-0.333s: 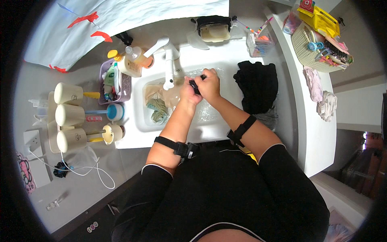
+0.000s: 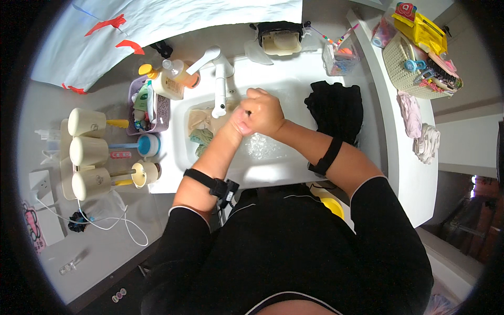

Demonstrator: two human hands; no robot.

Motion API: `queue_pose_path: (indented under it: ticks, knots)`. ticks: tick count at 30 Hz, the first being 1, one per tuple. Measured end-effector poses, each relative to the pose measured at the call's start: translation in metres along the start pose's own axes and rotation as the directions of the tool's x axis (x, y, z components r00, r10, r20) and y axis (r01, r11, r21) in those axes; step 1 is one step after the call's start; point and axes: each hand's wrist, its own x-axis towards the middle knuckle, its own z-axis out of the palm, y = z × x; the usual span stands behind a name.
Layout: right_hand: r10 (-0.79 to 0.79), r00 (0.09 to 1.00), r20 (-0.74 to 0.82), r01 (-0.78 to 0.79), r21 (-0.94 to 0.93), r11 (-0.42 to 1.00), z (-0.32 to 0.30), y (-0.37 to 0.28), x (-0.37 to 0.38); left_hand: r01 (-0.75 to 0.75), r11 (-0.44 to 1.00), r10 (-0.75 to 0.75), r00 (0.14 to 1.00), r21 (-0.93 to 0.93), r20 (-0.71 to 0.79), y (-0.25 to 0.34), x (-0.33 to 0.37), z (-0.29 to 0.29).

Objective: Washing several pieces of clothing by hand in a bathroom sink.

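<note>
My left hand (image 2: 241, 123) and my right hand (image 2: 264, 112) are clasped together over the white sink (image 2: 181, 152), just right of the tap's spout. Both are closed around a small black cloth (image 2: 249, 112); only a dark speck of it shows between the fingers. Water with bubbles (image 2: 262, 147) lies in the basin below. In the basin's left part rest a beige cloth (image 2: 197, 117) and a pale green cloth (image 2: 201, 136), partly hidden by my left forearm. A heap of black clothing (image 2: 335, 107) sits on the right rim of the sink.
The white tap (image 2: 220, 86) reaches over the basin. Two pump bottles (image 2: 170, 86) and a purple basket (image 2: 161, 122) stand at left, beside cream wall-mounted cups (image 2: 88, 152). On the right ledge are a woven basket (image 2: 395, 67) and folded cloths (image 2: 409, 111).
My hands have turned and drawn closer together, with the right over the left, so the black cloth is now mostly covered. Both elbows have spread outward.
</note>
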Motion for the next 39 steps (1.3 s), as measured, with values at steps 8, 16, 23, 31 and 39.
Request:
queue_pose_path:
  ticks: [8,16,23,31,39]
  knots:
    - [-0.341,0.917,0.208,0.350,-0.010,0.937,-0.016,-0.021,-0.001,0.669,0.737,-0.660,0.743,0.096,-0.113,0.086,0.004,0.056]
    - [-0.571,0.710,0.412,0.650,-0.073,0.756,-0.018,-0.022,-0.017,0.761,0.597,-0.770,0.632,0.253,-0.087,0.094,0.013,0.080]
    - [-0.593,0.656,0.466,0.701,-0.084,0.709,-0.016,-0.008,-0.034,0.636,0.575,-0.627,0.746,0.514,-0.222,0.085,0.015,0.084]
    - [0.267,0.961,0.078,-0.238,-0.264,0.935,-0.033,0.008,-0.045,0.583,0.790,-0.438,0.752,0.189,-0.493,0.039,-0.006,0.031]
    - [0.167,0.837,-0.521,-0.335,-0.247,0.909,-0.159,-0.053,-0.023,0.391,0.699,-0.231,0.916,0.598,-0.329,0.058,-0.001,0.080]
